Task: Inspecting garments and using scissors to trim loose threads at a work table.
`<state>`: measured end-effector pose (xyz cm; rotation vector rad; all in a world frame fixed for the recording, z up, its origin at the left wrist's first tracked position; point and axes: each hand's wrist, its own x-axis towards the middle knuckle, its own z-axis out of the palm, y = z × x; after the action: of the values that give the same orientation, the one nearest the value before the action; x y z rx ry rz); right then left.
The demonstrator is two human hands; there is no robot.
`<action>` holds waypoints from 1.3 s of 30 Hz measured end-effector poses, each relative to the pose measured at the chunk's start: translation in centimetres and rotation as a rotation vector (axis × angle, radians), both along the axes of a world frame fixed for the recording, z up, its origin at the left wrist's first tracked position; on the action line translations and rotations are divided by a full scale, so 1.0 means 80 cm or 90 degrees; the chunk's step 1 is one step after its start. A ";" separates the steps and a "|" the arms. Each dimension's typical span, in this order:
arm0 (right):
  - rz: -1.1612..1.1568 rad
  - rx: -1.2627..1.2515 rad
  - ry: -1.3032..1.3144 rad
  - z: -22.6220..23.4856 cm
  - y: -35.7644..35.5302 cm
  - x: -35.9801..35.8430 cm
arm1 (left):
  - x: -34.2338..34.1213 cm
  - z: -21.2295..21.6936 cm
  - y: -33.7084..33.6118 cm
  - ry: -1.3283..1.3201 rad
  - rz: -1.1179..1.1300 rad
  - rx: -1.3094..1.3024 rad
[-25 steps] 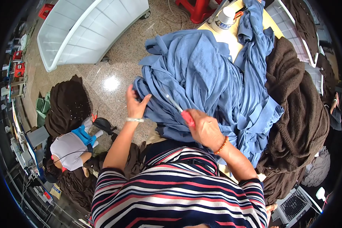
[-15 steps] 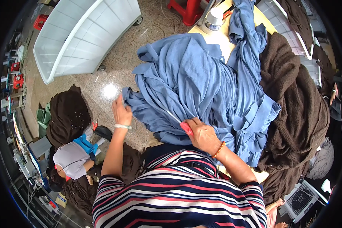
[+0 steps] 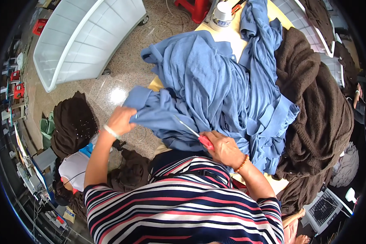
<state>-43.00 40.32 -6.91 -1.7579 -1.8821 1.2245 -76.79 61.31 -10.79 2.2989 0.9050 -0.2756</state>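
1. Left hand [image 3: 120,120], frame centre-left, grips the cuff of the blue knit garment [image 3: 207,89], pulling it taut off the yellow worktop [image 3: 232,36].
2. Right hand [image 3: 223,148] is clenched around red-handled small snips [image 3: 193,133], blades on the stretched fabric.

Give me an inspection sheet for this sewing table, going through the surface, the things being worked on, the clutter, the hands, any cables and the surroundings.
Surface: yellow table, mostly buried under cloth.
Job's things: blue garment heaped across the table; red-handled scissors with blades lying on it.
Clutter: brown garments piled at the right; white container at the far end.
Hands: left hand grips a blue cuff; right hand holds the scissors.
Cables: thin cords on the floor near the red stool.
Surroundings: speckled floor, big white bin, brown heap on the floor, keyboard at lower right.
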 end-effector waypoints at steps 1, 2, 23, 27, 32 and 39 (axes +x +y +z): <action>-0.011 0.011 -0.002 0.001 -0.001 0.003 | -0.016 -0.007 -0.015 -0.011 -0.011 -0.013; -0.011 0.009 -0.006 0.001 -0.002 0.004 | -0.023 -0.020 -0.030 -0.020 0.020 -0.088; 0.222 -0.118 -0.125 0.040 0.050 -0.040 | 0.025 -0.077 -0.103 -0.409 0.607 -0.580; 0.310 -0.056 -0.035 0.021 0.026 -0.041 | -0.025 -0.094 -0.117 -0.308 0.538 -0.588; 0.147 -0.005 -0.115 0.004 0.021 -0.017 | -0.007 -0.079 -0.118 -0.040 0.168 -0.049; 0.144 0.001 -0.126 0.012 0.029 -0.024 | 0.080 -0.113 -0.099 -0.396 0.662 -0.209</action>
<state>-44.90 42.61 -5.96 -1.7601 -2.2452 1.1588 -70.43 53.38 -19.81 1.2372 1.4109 0.6476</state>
